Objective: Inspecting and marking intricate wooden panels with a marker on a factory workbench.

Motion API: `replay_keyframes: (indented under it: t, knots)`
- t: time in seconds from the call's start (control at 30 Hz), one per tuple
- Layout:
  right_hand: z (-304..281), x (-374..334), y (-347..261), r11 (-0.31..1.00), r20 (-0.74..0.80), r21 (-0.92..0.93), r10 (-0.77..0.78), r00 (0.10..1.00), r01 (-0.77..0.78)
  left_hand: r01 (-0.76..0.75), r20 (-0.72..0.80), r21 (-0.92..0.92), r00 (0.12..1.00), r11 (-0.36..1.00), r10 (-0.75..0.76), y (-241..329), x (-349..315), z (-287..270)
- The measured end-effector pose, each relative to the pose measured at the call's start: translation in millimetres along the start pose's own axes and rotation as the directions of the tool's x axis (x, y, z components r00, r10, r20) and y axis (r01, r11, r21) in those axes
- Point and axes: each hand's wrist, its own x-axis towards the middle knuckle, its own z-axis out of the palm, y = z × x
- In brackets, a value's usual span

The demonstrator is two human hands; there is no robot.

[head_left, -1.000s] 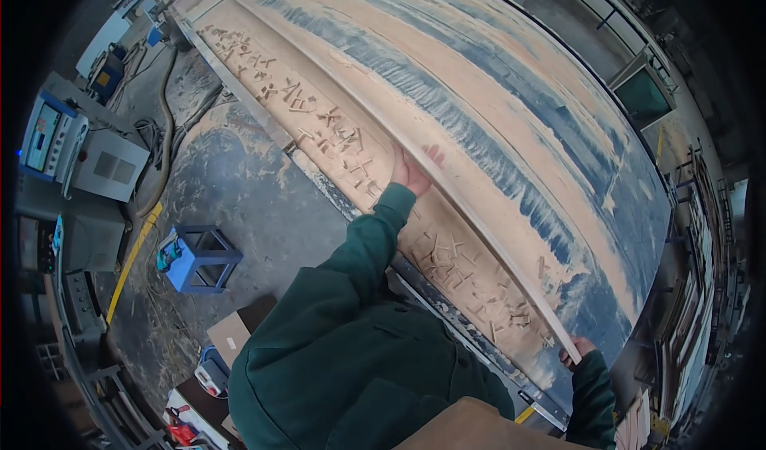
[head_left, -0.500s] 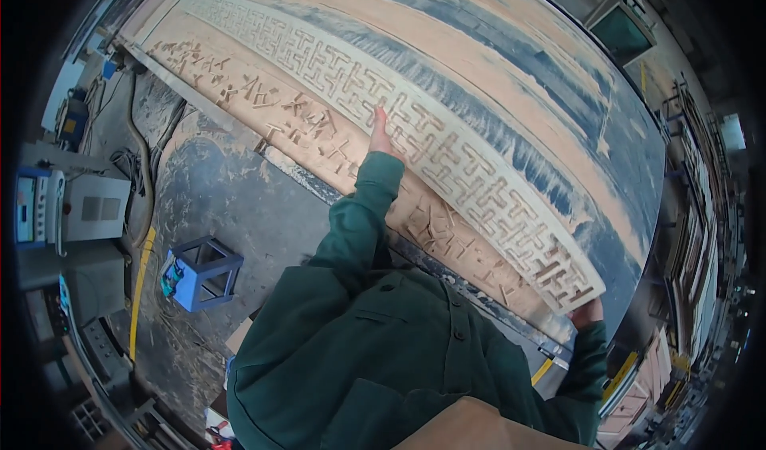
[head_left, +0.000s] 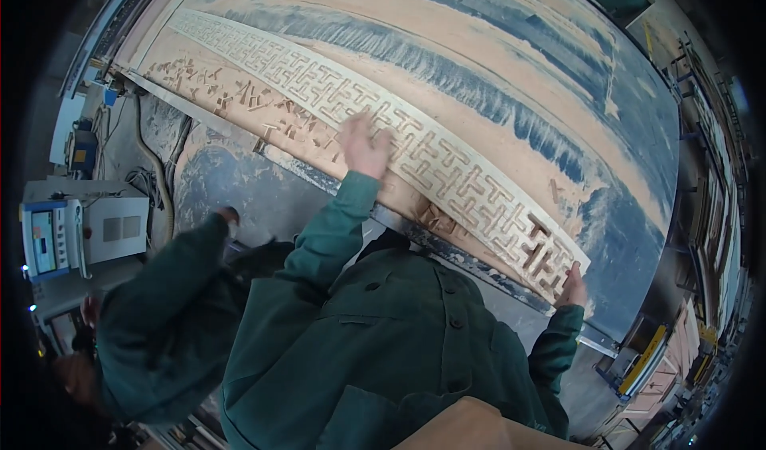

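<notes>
A long, pale fretwork panel (head_left: 456,167), cut through with a T-shaped lattice, lies diagonally over the dusty work table (head_left: 511,59). My left hand (head_left: 367,147) is over the panel's near edge around mid-length, fingers spread and slightly blurred; whether they press on it I cannot tell. At the right end, my right hand (head_left: 572,287) grips the panel's corner with the thumb on top. The fingers under that corner are hidden. Small brown cut-out pieces (head_left: 251,97) lie scattered in the sawdust along the near side, and some show beneath the panel.
To the left, a co-worker in a dark green jacket (head_left: 163,314) bends close by, one arm stretched toward the table. A grey control cabinet (head_left: 120,223) and a thick hose (head_left: 158,171) stand beyond. Stacked sheets (head_left: 710,226) line the right side.
The panel has shifted left and nearer to me. My left hand has gone from holding its near edge to spread fingers over it. A co-worker has come in at the left, hiding the blue stool.
</notes>
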Motion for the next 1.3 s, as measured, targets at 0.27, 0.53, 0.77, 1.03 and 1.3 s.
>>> replay_keyframes:
  t: [0.27, 0.53, 0.77, 1.03, 1.3]
  knots:
    - [1, -24, -2, 0.99, 0.134, 0.131, 0.026, 0.991, -0.044, -0.561, 0.555, 0.16, 0.732, 0.812, 0.396, 11, 11, -5]
    - [1, -20, 0, 0.978, 0.048, 0.21, -0.03, 0.998, 0.019, -0.625, 0.605, 0.148, 0.671, 0.767, 0.43, 12, 13, -1]
    - [16, -33, -9, 0.991, -0.153, 0.018, -0.129, 0.98, 0.133, -0.672, 0.638, 0.204, 0.642, 0.712, 0.424, 6, 16, 9]
    - [23, -36, -14, 0.984, -0.166, 0.098, -0.134, 0.977, 0.151, -0.719, 0.583, 0.199, 0.633, 0.666, 0.509, -8, 11, 15]
    - [23, -33, -12, 0.986, -0.193, 0.071, -0.133, 0.972, 0.149, -0.728, 0.541, 0.224, 0.646, 0.648, 0.539, -9, 6, 16]
